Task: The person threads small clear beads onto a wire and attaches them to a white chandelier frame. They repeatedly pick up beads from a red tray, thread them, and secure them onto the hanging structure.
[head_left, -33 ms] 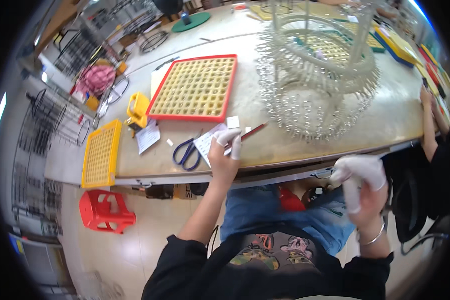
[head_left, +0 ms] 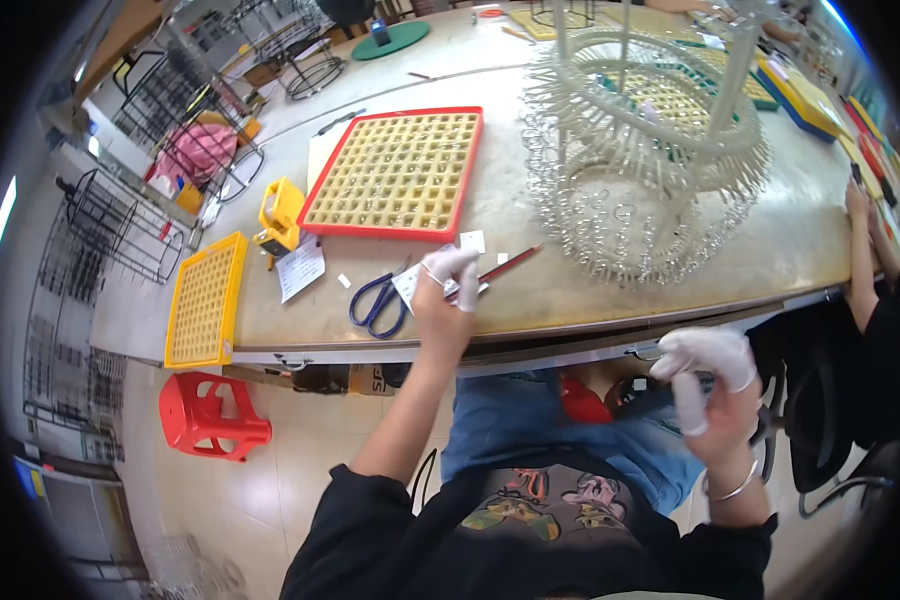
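Small white paper slip (head_left: 410, 283) pinched under gloved fingertips of left hand (head_left: 448, 290), lying on the beige worktable (head_left: 530, 300) close to its near edge. Red pencil (head_left: 505, 265) touches the same fingers and angles away to the right. Blue-handled scissors (head_left: 378, 300) lie just left of the hand, also near the edge. Beyond the hand: red-framed yellow grid tray (head_left: 395, 175). Beyond and to the right: tiered white wire rack hung with metal rings (head_left: 640, 160); bare tabletop between it and the hand.

Left arm stretched forward, wrist bent down onto the slip. Right hand (head_left: 705, 385) in white glove held up below table edge, over the lap, well apart from left hand; fingers curled, and whether they grip anything cannot be told.
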Available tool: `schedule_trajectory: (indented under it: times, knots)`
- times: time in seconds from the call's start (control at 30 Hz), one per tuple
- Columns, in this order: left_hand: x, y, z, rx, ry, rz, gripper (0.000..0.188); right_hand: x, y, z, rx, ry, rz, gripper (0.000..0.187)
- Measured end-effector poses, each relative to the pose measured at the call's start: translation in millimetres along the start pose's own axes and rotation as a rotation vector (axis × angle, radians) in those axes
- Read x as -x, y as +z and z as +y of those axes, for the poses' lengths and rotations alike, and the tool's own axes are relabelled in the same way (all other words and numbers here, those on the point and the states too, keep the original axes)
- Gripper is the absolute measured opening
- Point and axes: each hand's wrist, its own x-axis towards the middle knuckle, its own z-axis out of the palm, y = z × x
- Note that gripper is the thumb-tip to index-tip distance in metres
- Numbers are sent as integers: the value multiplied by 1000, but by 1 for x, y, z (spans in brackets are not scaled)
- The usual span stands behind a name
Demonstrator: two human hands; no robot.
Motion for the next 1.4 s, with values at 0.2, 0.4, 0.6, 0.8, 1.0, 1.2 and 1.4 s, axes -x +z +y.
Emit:
schedule_trajectory:
  times: [0.2,0.4,0.6,0.8,1.0,1.2,1.4]
  knots:
    - [-87,-47,-54,-249,-149,53,14,40,47,9,-451,434,159,29]
    - [-123,-56,-100,-425,-410,-503,17,45,53,5,-339,411,84,21]
    - [-130,-49,-121,-571,-452,-629,14,54,47,9,-256,434,92,19]
    - [-135,-38,-128,-762,-418,-807,16,65,46,10,-231,437,150,19]
    - [-163,-27,-139,-988,-309,-1069,24,80,38,11,-310,473,217,17]
    - [-155,-21,-150,-1026,-266,-953,26,95,30,10,-384,529,272,16]
    - [-167,-18,-137,-1109,-435,-1197,13,99,31,5,-404,568,289,16]
